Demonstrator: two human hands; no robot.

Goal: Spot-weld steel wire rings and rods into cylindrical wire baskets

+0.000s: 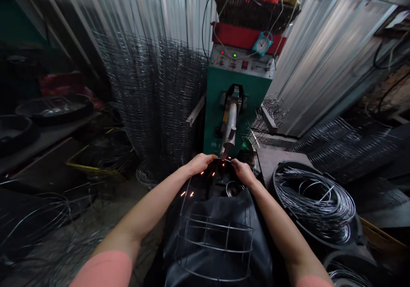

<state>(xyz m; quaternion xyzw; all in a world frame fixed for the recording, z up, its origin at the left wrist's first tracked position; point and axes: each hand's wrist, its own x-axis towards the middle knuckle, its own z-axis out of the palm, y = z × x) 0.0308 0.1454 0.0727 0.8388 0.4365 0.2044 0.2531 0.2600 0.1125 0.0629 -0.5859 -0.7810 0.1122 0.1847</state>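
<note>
A green welding machine (237,75) stands ahead, its metal arm (229,122) reaching toward me. Orange sparks fly beneath the arm's tip. My left hand (201,163) is closed on a thin metal wire just left of the tip. On the right side of the tip, my right hand (243,172) pinches the same wire. A wire frame (221,248) with curved bars lies over the dark apron (262,253) on my lap, its upper end reaching toward my hands. Whether the held wire is joined to that frame cannot be made out.
Tall stacks of wire frames (176,99) stand left of the machine. A black tub of wire rings (320,201) sits at my right. Loose wire (48,214) lies at lower left. A teal clock (262,43) hangs on the machine.
</note>
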